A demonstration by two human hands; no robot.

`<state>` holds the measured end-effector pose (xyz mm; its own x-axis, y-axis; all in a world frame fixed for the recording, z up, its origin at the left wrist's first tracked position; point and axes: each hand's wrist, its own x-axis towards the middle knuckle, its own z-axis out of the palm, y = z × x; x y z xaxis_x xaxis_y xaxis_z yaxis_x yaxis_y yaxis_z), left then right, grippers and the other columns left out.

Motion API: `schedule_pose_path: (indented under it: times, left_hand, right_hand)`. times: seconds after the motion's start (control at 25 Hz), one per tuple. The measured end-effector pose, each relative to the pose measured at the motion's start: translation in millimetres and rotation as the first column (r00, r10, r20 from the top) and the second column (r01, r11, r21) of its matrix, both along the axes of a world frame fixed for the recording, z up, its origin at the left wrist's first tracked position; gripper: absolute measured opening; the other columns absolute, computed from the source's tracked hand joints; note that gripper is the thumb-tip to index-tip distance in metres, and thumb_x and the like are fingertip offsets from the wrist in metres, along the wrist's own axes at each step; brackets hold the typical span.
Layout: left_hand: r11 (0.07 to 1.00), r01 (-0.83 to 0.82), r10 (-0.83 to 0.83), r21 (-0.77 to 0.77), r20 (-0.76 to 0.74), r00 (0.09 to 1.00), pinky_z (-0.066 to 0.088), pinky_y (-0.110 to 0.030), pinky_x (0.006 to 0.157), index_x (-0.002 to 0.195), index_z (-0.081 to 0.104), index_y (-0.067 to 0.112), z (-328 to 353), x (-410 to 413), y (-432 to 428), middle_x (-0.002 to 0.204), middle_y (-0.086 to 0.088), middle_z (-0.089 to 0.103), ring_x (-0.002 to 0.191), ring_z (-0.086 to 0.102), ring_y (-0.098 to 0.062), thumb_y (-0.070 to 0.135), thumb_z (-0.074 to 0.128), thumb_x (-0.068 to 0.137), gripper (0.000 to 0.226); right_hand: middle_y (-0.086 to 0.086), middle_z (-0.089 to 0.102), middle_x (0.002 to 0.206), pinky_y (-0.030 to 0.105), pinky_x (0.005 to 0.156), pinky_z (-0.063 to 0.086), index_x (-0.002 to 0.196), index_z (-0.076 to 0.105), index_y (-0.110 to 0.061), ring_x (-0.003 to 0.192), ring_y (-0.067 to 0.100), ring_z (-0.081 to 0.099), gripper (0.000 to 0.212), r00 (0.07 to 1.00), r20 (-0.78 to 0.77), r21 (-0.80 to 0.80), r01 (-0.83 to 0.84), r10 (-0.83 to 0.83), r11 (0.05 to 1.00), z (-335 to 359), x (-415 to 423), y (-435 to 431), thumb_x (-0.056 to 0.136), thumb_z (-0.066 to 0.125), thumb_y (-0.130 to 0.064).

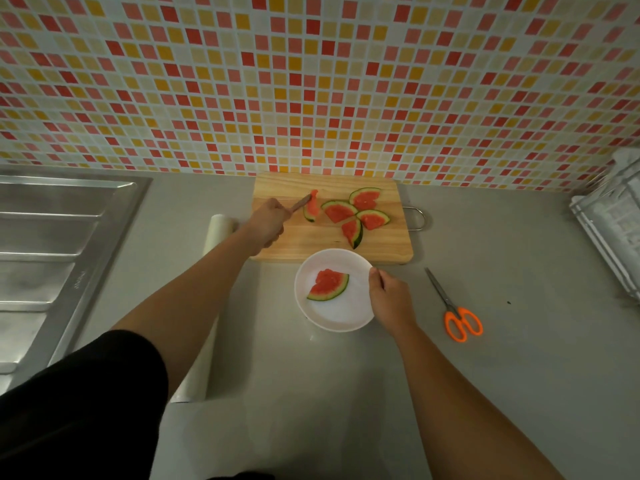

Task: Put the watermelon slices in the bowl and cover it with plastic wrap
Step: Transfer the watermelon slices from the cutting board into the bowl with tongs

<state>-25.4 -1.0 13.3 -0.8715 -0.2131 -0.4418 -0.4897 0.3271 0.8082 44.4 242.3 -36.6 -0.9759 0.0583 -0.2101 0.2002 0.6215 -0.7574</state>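
**A:** From the head view, what are the hands doing?

**B:** The left hand (268,220) reaches over the cutting board (287,245). One finger is stretched to the top of a watermelon slice (310,210), which stands on edge on the board's left part. I cannot tell whether it pinches the slice or only touches it.

**A:** And the other?

**B:** The right hand (389,296) grips the white bowl (339,315) at its right rim, thumb on the edge and fingers curled.

**A:** Where is the rest of the fruit?

**B:** A single wedge (327,285) lies flat inside the bowl. Four more slices (339,211) cluster on the board's right half, apart from the one at the left hand. The bowl sits on the grey counter (485,375), just in front of the board.

**A:** The wrap?

**B:** The roll of plastic wrap (219,230) lies on the counter left of the board and passes under the left forearm. Scissors (453,306) with orange handles lie right of the bowl, and a steel sink (52,237) is at the far left.
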Motion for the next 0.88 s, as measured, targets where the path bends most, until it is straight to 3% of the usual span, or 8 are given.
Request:
schedule_pose_path:
  times: [0.16,0.28,0.36,0.48,0.52,0.6,0.76,0.88]
  left_hand:
    - [0.982,0.185,-0.182,0.023,-0.108,0.977,0.024,-0.021,0.037,0.085,0.048,0.024,26,38,-5,0.051,0.004,0.042,0.041,0.031,-0.009,0.031,0.047,0.094,0.012]
    - [0.882,0.442,-0.464,-0.165,-0.131,0.876,0.038,-0.026,0.052,0.088,0.048,0.027,32,78,0,0.064,0.0,0.054,0.055,0.048,-0.012,0.038,0.047,0.094,0.013]
    - [0.707,0.566,-0.646,-0.424,-0.06,0.761,0.037,-0.034,0.06,0.101,0.046,0.023,27,96,11,0.079,-0.009,0.063,0.072,0.057,-0.025,0.039,0.042,0.096,0.017]
    - [0.273,0.474,-0.795,-0.837,0.082,0.601,0.034,-0.032,0.057,0.126,0.037,0.015,9,109,40,0.092,-0.015,0.068,0.079,0.064,-0.037,0.037,0.035,0.098,0.036]
    - [0.15,0.414,-0.822,-0.898,0.119,0.557,0.034,-0.033,0.055,0.133,0.033,0.014,5,112,48,0.094,-0.014,0.068,0.077,0.065,-0.037,0.035,0.034,0.098,0.041]
    - [0.009,0.361,-0.84,-0.932,0.189,0.509,0.034,-0.032,0.052,0.142,0.024,0.013,-1,116,58,0.096,-0.013,0.068,0.074,0.066,-0.036,0.03,0.033,0.097,0.049]
    - [0.038,0.361,-0.84,-0.932,0.165,0.517,0.036,-0.032,0.054,0.143,0.022,0.015,4,118,59,0.1,-0.012,0.068,0.075,0.066,-0.036,0.033,0.033,0.097,0.05]
    - [0.233,0.439,-0.814,-0.868,0.073,0.577,0.039,-0.034,0.059,0.13,0.03,0.012,16,113,48,0.096,-0.015,0.067,0.08,0.064,-0.038,0.04,0.031,0.098,0.043]
  right_hand:
    - [-0.003,0.05,0.061,0.029,0.054,0.033,0.058,0.044,-0.024,0.062,0.017,0.049,0.039,0.999,0.019,-0.032,0.031,-0.031,0.999,2,0,-1,0.095,0.038,-0.036]
    - [0.001,0.052,0.066,0.03,0.063,0.035,0.061,0.046,-0.021,0.069,0.022,0.05,0.039,0.999,0.031,-0.034,0.041,-0.04,0.999,1,1,0,0.096,0.037,-0.036]
    - [0.006,0.055,0.075,0.031,0.067,0.036,0.07,0.053,-0.014,0.075,0.024,0.052,0.037,0.999,0.025,-0.03,0.049,-0.049,0.998,0,1,0,0.096,0.037,-0.035]
    - [0.006,0.056,0.08,0.03,0.068,0.036,0.081,0.059,-0.012,0.077,0.024,0.053,0.036,0.999,0.013,-0.024,0.051,-0.051,0.998,1,1,-1,0.097,0.035,-0.035]
    - [0.005,0.056,0.08,0.03,0.069,0.036,0.082,0.06,-0.012,0.077,0.023,0.052,0.037,0.999,0.008,-0.022,0.049,-0.049,0.999,1,0,-2,0.097,0.035,-0.034]
    - [0.005,0.056,0.08,0.03,0.069,0.037,0.084,0.061,-0.011,0.077,0.023,0.052,0.038,0.999,0.006,-0.012,0.046,-0.046,0.999,0,0,-2,0.097,0.034,-0.034]
    - [0.007,0.059,0.081,0.032,0.069,0.04,0.082,0.06,-0.011,0.079,0.025,0.056,0.038,0.998,0.011,-0.028,0.056,-0.056,0.998,-1,0,-2,0.096,0.034,-0.035]
    - [0.014,0.064,0.085,0.038,0.075,0.047,0.086,0.062,-0.005,0.083,0.03,0.059,0.041,0.999,-0.008,-0.04,0.048,-0.049,0.998,-2,0,-2,0.097,0.035,-0.034]
